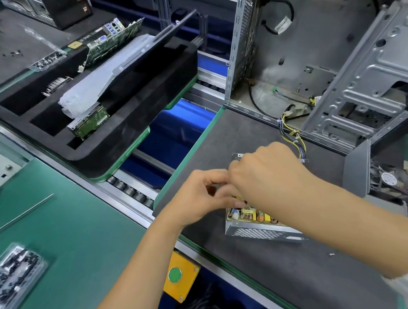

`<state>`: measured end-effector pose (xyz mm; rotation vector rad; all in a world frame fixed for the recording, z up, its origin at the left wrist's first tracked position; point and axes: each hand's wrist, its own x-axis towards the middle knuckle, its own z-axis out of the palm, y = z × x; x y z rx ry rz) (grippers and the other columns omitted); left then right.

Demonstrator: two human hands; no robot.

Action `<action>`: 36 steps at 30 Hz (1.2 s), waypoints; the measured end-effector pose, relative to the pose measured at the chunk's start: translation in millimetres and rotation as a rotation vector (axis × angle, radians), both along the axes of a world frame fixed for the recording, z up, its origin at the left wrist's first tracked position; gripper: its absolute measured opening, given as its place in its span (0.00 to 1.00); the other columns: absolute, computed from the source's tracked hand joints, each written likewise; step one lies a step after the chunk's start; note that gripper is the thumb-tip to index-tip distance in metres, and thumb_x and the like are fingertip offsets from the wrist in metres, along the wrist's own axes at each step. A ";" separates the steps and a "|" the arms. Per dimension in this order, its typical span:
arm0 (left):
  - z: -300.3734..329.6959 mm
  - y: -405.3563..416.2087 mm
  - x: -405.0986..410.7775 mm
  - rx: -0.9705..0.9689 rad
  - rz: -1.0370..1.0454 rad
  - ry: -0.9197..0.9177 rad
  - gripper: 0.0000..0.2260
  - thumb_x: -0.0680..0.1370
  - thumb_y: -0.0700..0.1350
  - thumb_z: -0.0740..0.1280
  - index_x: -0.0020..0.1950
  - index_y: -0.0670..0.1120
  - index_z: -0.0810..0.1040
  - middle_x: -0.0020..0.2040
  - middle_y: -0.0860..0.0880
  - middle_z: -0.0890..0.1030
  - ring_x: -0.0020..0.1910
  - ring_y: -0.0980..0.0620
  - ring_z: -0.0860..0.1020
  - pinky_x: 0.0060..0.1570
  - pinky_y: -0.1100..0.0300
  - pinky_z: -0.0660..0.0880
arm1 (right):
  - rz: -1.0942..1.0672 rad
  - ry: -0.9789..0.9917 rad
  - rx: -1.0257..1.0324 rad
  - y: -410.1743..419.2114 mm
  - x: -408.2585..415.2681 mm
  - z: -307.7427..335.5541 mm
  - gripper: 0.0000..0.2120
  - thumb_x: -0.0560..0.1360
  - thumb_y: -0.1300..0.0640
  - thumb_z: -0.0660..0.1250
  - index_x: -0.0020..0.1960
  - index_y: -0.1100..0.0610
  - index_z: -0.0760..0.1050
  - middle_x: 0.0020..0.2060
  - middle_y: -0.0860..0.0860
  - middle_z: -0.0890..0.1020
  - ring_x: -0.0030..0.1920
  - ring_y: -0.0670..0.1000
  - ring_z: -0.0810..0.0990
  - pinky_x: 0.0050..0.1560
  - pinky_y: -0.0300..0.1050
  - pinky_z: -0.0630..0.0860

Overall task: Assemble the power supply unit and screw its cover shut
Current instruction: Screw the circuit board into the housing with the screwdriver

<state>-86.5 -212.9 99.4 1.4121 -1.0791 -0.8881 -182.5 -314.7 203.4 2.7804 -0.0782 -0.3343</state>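
On dark mat point(274, 262) (green-edged), open computer case point(313, 65) stands behind.

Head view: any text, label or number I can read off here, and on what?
None legible.
White tag on the black cable in the case: print blurred.
Round fan sticker: too small.
Power supply unit: no readable marking.
Green button: blank.

Bright, even overhead light, soft shadows, strong wide-angle bending at the edges.
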 end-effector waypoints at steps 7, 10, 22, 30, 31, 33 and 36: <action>0.4 7.5 11.7 0.021 -0.084 -0.031 0.13 0.73 0.42 0.74 0.48 0.62 0.84 0.34 0.54 0.81 0.32 0.58 0.71 0.37 0.68 0.70 | 0.060 0.062 0.219 -3.5 -3.4 4.3 0.14 0.74 0.61 0.66 0.50 0.50 0.61 0.37 0.46 0.58 0.37 0.49 0.73 0.28 0.42 0.59; -0.1 8.7 10.0 0.021 -0.108 -0.023 0.12 0.73 0.44 0.75 0.50 0.60 0.82 0.38 0.61 0.80 0.36 0.61 0.73 0.42 0.64 0.72 | 0.072 0.037 0.176 -3.0 -3.3 4.4 0.11 0.78 0.56 0.62 0.46 0.52 0.58 0.40 0.49 0.69 0.46 0.55 0.78 0.27 0.43 0.56; -1.9 3.3 3.3 0.039 -0.058 -0.056 0.11 0.73 0.40 0.75 0.49 0.56 0.84 0.43 0.50 0.84 0.44 0.52 0.80 0.50 0.54 0.78 | 0.020 -0.021 0.002 4.0 -10.2 10.4 0.14 0.79 0.43 0.57 0.44 0.53 0.66 0.40 0.50 0.70 0.40 0.54 0.77 0.25 0.42 0.52; 4.4 4.4 8.7 0.038 -0.121 -0.052 0.19 0.74 0.38 0.73 0.46 0.65 0.79 0.35 0.62 0.77 0.35 0.57 0.70 0.37 0.64 0.70 | -0.052 0.081 0.095 5.2 -6.0 16.3 0.14 0.73 0.64 0.62 0.56 0.55 0.64 0.37 0.49 0.58 0.30 0.49 0.64 0.25 0.42 0.51; 5.3 3.2 5.2 0.025 -0.129 -0.040 0.20 0.73 0.38 0.73 0.47 0.65 0.78 0.36 0.63 0.78 0.35 0.58 0.71 0.37 0.63 0.70 | -0.035 0.092 0.072 6.6 -8.2 16.1 0.10 0.76 0.62 0.61 0.55 0.55 0.65 0.38 0.49 0.62 0.34 0.52 0.70 0.25 0.42 0.51; 4.9 -0.3 -0.9 -0.008 -0.102 -0.028 0.16 0.72 0.41 0.75 0.48 0.63 0.78 0.36 0.62 0.78 0.36 0.61 0.73 0.40 0.64 0.73 | -0.047 0.107 0.048 9.8 -9.7 19.0 0.01 0.79 0.58 0.57 0.48 0.54 0.66 0.39 0.49 0.72 0.44 0.55 0.78 0.26 0.42 0.51; 1.5 -4.3 -2.3 -0.019 -0.045 -0.079 0.11 0.72 0.42 0.76 0.48 0.55 0.80 0.38 0.60 0.77 0.40 0.60 0.75 0.45 0.59 0.75 | -0.095 0.064 -0.034 7.9 -5.8 19.5 0.14 0.80 0.54 0.56 0.35 0.53 0.61 0.33 0.46 0.71 0.41 0.54 0.76 0.27 0.40 0.53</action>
